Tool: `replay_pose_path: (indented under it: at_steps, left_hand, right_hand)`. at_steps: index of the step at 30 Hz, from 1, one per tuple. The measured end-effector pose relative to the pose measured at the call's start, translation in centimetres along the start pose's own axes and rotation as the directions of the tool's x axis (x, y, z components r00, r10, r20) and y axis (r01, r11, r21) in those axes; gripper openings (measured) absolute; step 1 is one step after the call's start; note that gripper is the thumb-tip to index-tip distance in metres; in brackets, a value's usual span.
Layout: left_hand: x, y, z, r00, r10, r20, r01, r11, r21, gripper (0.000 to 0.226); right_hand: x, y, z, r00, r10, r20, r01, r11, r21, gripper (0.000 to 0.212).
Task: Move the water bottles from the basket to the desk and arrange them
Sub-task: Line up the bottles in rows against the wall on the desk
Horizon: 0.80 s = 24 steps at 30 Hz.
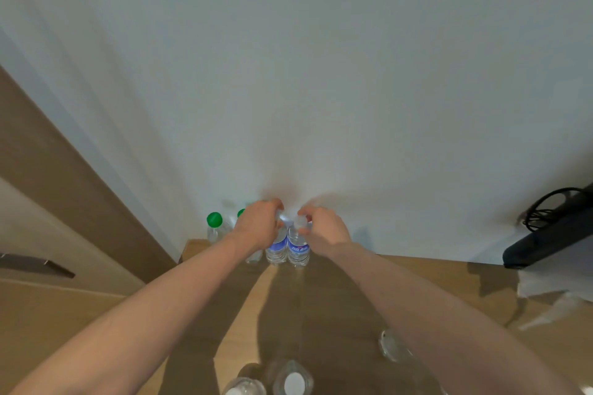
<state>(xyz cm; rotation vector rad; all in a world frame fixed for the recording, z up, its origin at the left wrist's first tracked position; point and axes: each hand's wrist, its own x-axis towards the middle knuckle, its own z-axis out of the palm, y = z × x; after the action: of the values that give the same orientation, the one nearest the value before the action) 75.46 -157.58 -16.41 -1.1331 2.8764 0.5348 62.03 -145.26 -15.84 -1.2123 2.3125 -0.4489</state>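
Left hand and right hand each grip the top of a blue-labelled bottle, touching upright at the desk's rear edge. Releasing unevenly could topple them into the green-capped bottle.

Both arms outstretched, left hand and right hand curled, side by side

A single wide head view looks forward and down over the desk toward the wall. It sits close (arms stretch away from the lens).
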Motion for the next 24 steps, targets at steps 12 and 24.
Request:
replay_pose_path:
  at_steps: [12, 24]
  left_hand:
    - [-12.3, 4.4, -4.6, 0.975, 0.189, -0.121, -0.210, 0.957, -0.200, 0.041]
    - [-21.7, 14.1, -0.3, 0.920, 0.386, -0.068, -0.384, 0.855, -0.348, 0.034]
  right_hand:
    - [-16.6, 3.3, -6.6, 0.996, -0.024, -0.091, 0.050, 0.954, 0.297, 0.042]
    - [-35.5, 16.1, -10.4, 0.864, 0.376, -0.336, -0.189, 0.859, 0.475, 0.036]
